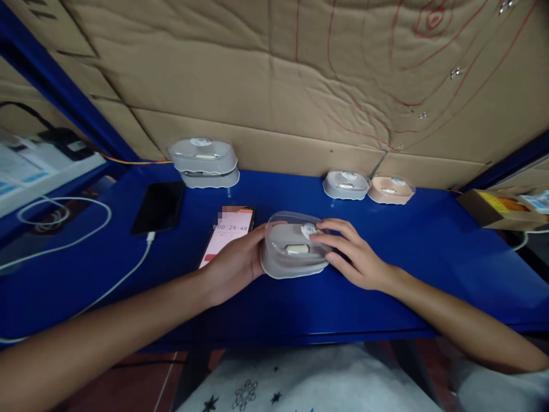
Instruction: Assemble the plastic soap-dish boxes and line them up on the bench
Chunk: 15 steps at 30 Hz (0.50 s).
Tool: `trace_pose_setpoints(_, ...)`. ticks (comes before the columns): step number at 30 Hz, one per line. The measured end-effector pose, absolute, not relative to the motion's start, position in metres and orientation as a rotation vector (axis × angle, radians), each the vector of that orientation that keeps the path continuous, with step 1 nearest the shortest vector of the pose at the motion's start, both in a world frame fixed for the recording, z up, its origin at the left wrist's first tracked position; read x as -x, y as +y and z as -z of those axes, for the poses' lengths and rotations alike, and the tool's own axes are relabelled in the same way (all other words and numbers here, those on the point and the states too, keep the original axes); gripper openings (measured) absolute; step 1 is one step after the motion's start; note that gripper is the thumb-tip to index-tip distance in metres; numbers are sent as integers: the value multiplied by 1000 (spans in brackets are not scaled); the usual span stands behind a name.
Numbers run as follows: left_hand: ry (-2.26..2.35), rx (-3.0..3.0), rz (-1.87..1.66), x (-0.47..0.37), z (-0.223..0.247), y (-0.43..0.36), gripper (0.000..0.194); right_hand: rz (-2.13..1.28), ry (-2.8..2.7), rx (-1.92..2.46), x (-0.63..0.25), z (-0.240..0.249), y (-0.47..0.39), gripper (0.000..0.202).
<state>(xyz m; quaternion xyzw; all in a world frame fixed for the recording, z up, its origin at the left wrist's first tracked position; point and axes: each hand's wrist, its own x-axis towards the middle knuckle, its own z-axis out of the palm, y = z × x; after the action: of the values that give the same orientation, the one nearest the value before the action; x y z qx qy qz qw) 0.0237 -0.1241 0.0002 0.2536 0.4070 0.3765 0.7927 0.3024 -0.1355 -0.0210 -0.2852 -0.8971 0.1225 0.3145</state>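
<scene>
Above the front part of the blue table, a grey plastic soap box (278, 260) with a clear domed lid is between my two hands. My left hand (240, 257) grips it from the left, with the thumb along the far side and the other fingers mostly hidden behind and under the box. On the right, my right hand (354, 254) has its bent fingers on the lid's right side, close to a round white sticker (307, 230). A pale oblong piece (297, 249) shows on the front of the lid.
A lit phone (227, 232) showing a timer lies behind my left wrist. A dark phone (158, 207) with a white cable is farther left. Stacked grey boxes (208, 166), another grey box (346, 186) and a peach box (390, 190) stand by the cardboard wall (214, 74).
</scene>
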Motion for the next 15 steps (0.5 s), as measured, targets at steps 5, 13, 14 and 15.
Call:
trace_pose_setpoints(5, 763, -593, -803, -23, 2, -124, 39, -257, -2437, 666, -304, 22, -131, 48)
trace_pose_setpoints(13, 749, -640, -777, -21, 3, -127, 34, -80, -2428, 623, -306, 25, -133, 50)
trace_pose_setpoints(14, 754, -641, -783, -22, 2, -128, 33, -59, -2424, 617, -306, 25, -133, 51)
trace_pose_setpoints(15, 759, -642, -789, -22, 2, -128, 32, -44, -2420, 611, -307, 25, -133, 53)
